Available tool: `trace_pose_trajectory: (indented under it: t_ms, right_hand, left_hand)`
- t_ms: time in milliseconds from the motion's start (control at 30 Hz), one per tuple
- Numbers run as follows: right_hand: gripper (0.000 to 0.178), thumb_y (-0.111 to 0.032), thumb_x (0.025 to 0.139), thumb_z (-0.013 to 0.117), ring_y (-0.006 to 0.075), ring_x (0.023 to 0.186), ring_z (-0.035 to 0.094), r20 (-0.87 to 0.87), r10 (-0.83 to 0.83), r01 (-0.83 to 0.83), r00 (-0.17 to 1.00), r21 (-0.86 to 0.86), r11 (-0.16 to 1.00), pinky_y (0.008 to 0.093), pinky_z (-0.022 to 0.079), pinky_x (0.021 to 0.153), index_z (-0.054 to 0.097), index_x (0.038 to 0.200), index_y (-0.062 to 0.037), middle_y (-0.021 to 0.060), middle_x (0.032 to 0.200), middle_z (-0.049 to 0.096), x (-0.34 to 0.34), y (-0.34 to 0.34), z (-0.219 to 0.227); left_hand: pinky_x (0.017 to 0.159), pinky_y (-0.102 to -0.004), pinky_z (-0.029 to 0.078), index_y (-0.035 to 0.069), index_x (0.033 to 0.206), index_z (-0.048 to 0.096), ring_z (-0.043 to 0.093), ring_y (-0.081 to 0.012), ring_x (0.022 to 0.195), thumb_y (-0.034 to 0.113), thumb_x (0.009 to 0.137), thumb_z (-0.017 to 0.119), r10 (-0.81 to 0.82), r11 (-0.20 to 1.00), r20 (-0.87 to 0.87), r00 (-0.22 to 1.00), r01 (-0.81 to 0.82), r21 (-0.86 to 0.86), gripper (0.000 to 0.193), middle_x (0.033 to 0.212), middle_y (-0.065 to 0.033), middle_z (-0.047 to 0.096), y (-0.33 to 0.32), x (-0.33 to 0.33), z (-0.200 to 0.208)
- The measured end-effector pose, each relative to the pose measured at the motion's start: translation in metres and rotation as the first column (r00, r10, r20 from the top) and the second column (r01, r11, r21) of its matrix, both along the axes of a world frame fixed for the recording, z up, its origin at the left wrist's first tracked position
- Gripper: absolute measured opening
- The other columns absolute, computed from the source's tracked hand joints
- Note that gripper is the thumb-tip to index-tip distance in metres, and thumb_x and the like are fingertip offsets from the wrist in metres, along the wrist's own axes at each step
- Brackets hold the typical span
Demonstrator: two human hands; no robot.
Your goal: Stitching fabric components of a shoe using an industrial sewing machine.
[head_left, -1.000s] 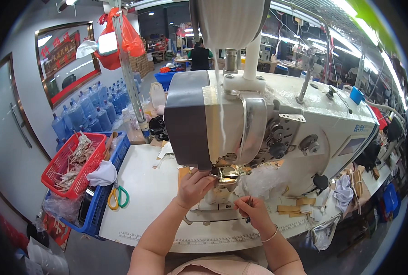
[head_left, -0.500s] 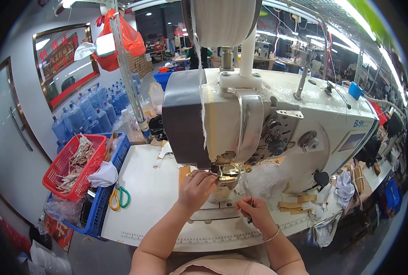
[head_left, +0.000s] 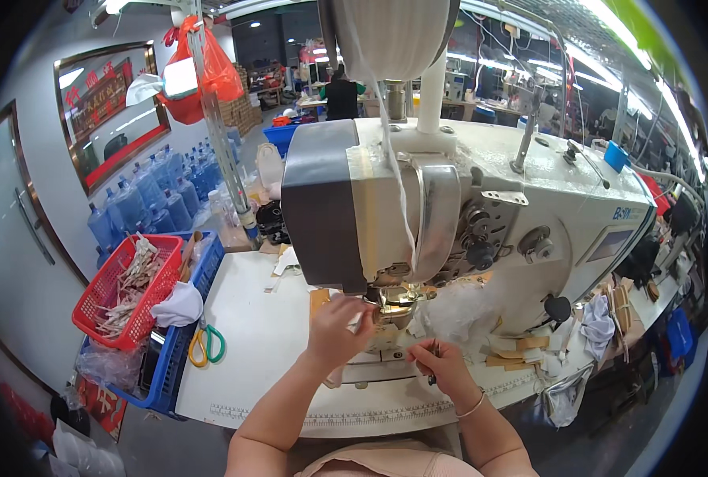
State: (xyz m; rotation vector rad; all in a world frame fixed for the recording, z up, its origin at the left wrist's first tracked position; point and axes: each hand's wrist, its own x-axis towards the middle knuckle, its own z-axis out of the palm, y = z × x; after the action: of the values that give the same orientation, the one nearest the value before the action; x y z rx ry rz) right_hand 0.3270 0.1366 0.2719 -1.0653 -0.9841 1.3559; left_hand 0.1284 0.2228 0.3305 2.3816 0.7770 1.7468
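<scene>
A large white sewing machine [head_left: 481, 183] stands in front of me, its needle area and metal presser foot [head_left: 402, 296] lit. My left hand [head_left: 338, 330] is just left of the needle, fingers curled and slightly blurred. Whatever its fingertips pinch is too small to make out. White thread [head_left: 404, 208] runs down from the big spool [head_left: 390, 40] across the machine's front toward the needle. My right hand [head_left: 444, 366] is closed around a small dark tool, mostly hidden by the fingers, over the table's front part. A pale scrap [head_left: 334, 377] shows beside my left wrist.
Scissors [head_left: 207, 345] with yellow and green handles lie at left, beside a blue crate [head_left: 163, 374] bearing a red basket [head_left: 135, 314] of pale strips. Clear plastic [head_left: 461, 308] and tan pieces [head_left: 521, 352] lie right of the needle. A ruler strip [head_left: 370, 415] edges the table [head_left: 250, 350].
The white thread has swung right across the machine's front. My left hand has shifted slightly, its fingers loosening. The pale scrap has appeared by its wrist. My right hand stays almost still.
</scene>
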Motion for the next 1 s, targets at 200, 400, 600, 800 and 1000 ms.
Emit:
trace_pose_trajectory:
  t_ms: [200, 400, 600, 800, 1000]
  right_hand:
    - [0.017, -0.017, 0.091, 0.055, 0.0046, 0.051, 0.043, -0.159, -0.267, 0.291, 0.951, 0.160, 0.943, 0.0189, 0.033, 0.047, 0.061, 0.091, -0.0015, 0.0019, 0.073, 0.061, -0.005, 0.031, 0.037]
    - [0.017, -0.015, 0.091, 0.054, 0.0080, 0.057, 0.044, -0.297, -0.031, 0.168, 0.954, 0.446, 0.879, 0.0206, 0.033, 0.049, 0.060, 0.091, 0.0011, 0.0112, 0.086, 0.065, -0.007, 0.014, 0.079]
    - [0.009, -0.008, 0.085, 0.064, 0.0028, 0.059, 0.044, 0.044, -0.156, 0.130, 0.987, 0.361, 0.923, 0.0173, 0.033, 0.051, 0.065, 0.091, -0.0011, -0.0012, 0.077, 0.062, -0.011, 0.006, 0.059]
    - [0.034, -0.009, 0.066, 0.078, 0.0110, 0.064, 0.054, 0.513, -0.544, -0.097, 0.664, 0.780, 0.618, 0.0248, 0.047, 0.055, 0.064, 0.097, -0.0072, 0.0052, 0.094, 0.061, -0.031, 0.007, 0.058]
    - [0.029, -0.009, 0.065, 0.075, 0.0208, 0.074, 0.058, 0.483, -0.789, -0.189, 0.380, 0.875, 0.445, 0.0322, 0.048, 0.063, 0.065, 0.093, -0.0102, 0.0057, 0.095, 0.061, 0.000, -0.008, 0.071]
  left_hand:
    - [0.063, -0.0287, 0.049, 0.001, 0.090, 0.062, 0.061, -0.0154, 0.073, 0.008, 0.077, 0.065, -0.205, 0.615, 0.217, 0.954, 0.298, -0.730, 0.015, 0.084, -0.0067, 0.064, 0.042, -0.012, 0.002]
    - [0.062, -0.0236, 0.048, -0.001, 0.092, 0.062, 0.059, -0.0116, 0.072, 0.009, 0.080, 0.069, -0.163, 0.178, 0.424, 0.891, 0.449, -0.875, 0.017, 0.083, -0.0053, 0.063, 0.013, -0.020, 0.013]
    - [0.062, -0.0239, 0.047, 0.001, 0.088, 0.062, 0.057, -0.0096, 0.071, 0.008, 0.079, 0.069, -0.170, 0.281, 0.487, 0.857, 0.516, -0.810, 0.013, 0.080, -0.0040, 0.062, 0.011, -0.014, 0.006]
    - [0.065, -0.0249, 0.049, 0.003, 0.094, 0.060, 0.059, -0.0104, 0.076, 0.010, 0.079, 0.069, -0.088, 0.187, 0.607, 0.790, 0.612, -0.769, 0.018, 0.088, -0.0032, 0.062, 0.014, -0.014, -0.004]
    - [0.069, -0.0264, 0.052, 0.004, 0.096, 0.058, 0.061, -0.0120, 0.083, 0.008, 0.082, 0.065, -0.062, 0.116, 0.683, 0.728, 0.685, -0.720, 0.017, 0.092, -0.0034, 0.061, 0.001, -0.005, -0.005]
